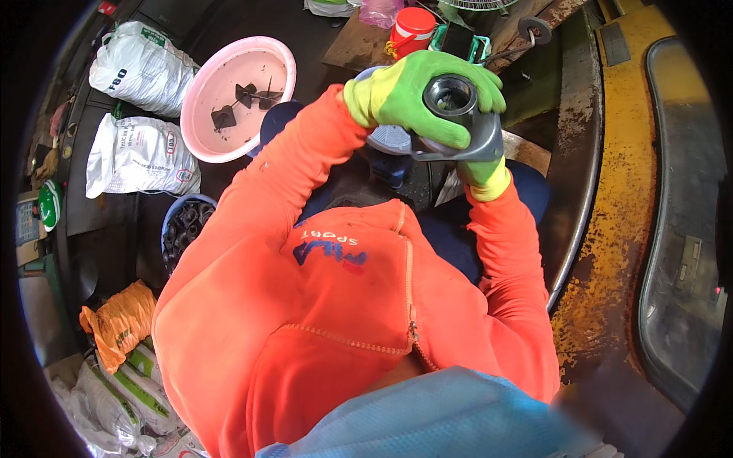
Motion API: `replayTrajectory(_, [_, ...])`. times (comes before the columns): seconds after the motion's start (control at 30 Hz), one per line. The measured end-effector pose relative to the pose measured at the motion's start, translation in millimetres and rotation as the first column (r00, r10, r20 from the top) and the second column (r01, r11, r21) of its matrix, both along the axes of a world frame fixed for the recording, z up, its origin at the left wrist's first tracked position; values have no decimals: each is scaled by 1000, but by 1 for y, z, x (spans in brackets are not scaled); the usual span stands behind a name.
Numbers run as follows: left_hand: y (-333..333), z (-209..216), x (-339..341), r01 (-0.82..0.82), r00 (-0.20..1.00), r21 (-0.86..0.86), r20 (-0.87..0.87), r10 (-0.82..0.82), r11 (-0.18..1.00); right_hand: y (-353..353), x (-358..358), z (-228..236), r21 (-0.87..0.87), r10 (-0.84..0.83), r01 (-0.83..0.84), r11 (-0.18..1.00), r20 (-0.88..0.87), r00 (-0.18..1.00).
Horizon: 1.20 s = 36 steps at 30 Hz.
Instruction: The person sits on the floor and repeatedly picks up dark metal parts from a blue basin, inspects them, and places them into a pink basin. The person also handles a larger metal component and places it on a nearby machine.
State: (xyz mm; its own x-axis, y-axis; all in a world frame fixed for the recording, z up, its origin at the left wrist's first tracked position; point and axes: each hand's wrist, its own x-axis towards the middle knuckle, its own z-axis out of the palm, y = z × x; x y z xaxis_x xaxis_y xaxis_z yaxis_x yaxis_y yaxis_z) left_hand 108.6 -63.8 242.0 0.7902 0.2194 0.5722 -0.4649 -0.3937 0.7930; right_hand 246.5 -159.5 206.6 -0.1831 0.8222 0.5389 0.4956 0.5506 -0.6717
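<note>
- Held between one and two o'clock from the middle of the view: one dark grey part (pixel 489 133), with one round collar (pixel 449 95) opening toward the camera.
- Probably decisive for the coming move: collar upward, flat lower edge running roughly from nine to three o'clock, slightly raised at three. Cannot tell the full long axis under so much glove.
- Gripped from the part's nine o'clock by the left hand (pixel 416 99), with fingers curled over toward three and thumb laid below the collar.
- Apparently backed from five o'clock by the right hand (pixel 483 169), largely hidden behind the part; cannot tell whether spread or curled. More plainly in contact on the left hand's side.
- At half past ten: one pink basin (pixel 200 114), holding three dark pieces (pixel 224 117).
- Around ten o'clock: two white sacks (pixel 145 156), one beyond the other.
- At nine: one blue tub (pixel 166 221), heaped with dark parts (pixel 188 227) too crowded to count.
- Past twelve: one red bucket (pixel 412 29).
- Past eight: one orange sack (pixel 118 320).
</note>
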Motion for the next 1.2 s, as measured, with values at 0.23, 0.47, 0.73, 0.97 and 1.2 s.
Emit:
replayTrajectory(0.23, [-40, -9, 4, -560, 820, 41, 164, 548, 827, 4, -15, -4, -42, -101, 92, 995, -391, 915])
replayTrajectory(0.47, [-19, 0, -8, -288, 956, 128, 99, 277, 949, -9, -3, 12, 23, 7, -9, 1000, 72, 997])
replayTrajectory(0.73, [-15, 4, -6, 387, 907, -95, -139, -397, 917, -36, -7, -21, -197, 270, -322, 926, -247, 930])
replayTrajectory(0.97, [18, 24, -1, 176, 983, 266, -97, -156, 948, -5, 0, -4, 132, -117, 117, 984, -2, 993])
replayTrajectory(1.2, [-31, -24, 6, -495, 862, -44, 101, 497, 867, 10, 0, -7, 22, -113, 124, 992, -286, 952])
